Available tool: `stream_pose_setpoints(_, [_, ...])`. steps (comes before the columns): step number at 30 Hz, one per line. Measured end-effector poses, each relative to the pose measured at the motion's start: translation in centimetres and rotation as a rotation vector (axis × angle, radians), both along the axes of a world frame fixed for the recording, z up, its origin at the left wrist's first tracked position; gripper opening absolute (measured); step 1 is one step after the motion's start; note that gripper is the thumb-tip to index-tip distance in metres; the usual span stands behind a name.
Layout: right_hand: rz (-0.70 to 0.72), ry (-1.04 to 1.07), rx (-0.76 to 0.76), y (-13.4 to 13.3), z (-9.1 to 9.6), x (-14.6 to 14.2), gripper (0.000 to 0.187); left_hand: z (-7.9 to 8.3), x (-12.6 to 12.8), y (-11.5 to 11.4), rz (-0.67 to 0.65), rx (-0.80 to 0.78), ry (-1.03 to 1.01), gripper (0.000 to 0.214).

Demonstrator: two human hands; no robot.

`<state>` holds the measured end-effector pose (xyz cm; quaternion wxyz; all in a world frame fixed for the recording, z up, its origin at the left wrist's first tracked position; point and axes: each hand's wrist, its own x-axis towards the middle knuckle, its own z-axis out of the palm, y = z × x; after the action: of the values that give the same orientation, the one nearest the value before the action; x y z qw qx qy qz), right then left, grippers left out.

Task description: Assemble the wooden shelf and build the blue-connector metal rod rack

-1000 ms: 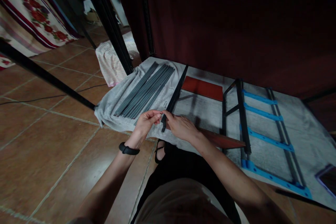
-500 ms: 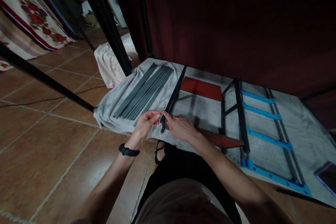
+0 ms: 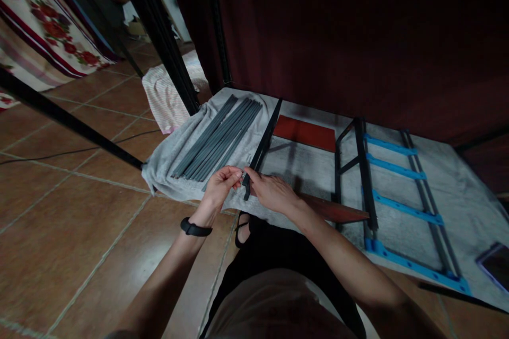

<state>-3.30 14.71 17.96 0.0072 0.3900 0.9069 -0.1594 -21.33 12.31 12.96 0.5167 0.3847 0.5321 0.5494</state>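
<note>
Little is changed, work seemingly unfinished: at the surface's (image 3: 457,183) near edge, black bar (image 3: 265,142) gripped by right hand (image 3: 275,191), tiny part (image 3: 242,173) pinched by left hand (image 3: 221,182).

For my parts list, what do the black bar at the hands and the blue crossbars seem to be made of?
Black bar: probably metal, dull black coating, being slim and evenly dark; hard plastic is possible.
Blue crossbars: likely moulded plastic, smooth, matte, judging by uniform bright colour.

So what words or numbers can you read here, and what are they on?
None: I can't read any.
Long black metal-looking bar: no lettering visible.
Flat blue plastic-looking strip with holes: no lettering visible.
Black rubbery wristband: too dark to tell.
Dark, purple-edged, phone-like slab: nothing readable.
</note>
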Motion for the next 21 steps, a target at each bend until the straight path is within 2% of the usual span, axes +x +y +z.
stream_pose_setpoints(7, [-0.011,-0.003,-0.009,-0.13,0.21,0.04,0.058,0.03,-0.2,-0.21,-0.043,0.021,-0.051,0.033])
stream_pose_setpoints(13, [-0.003,-0.009,-0.022,-0.14,0.46,-0.01,0.059,-0.14,0.01,0.13,0.004,-0.01,-0.015,0.033])
stream_pose_setpoints(21, [-0.012,-0.006,-0.039,-0.24,0.59,0.05,0.057,0.01,-0.28,-0.13,-0.022,0.026,-0.046,0.032])
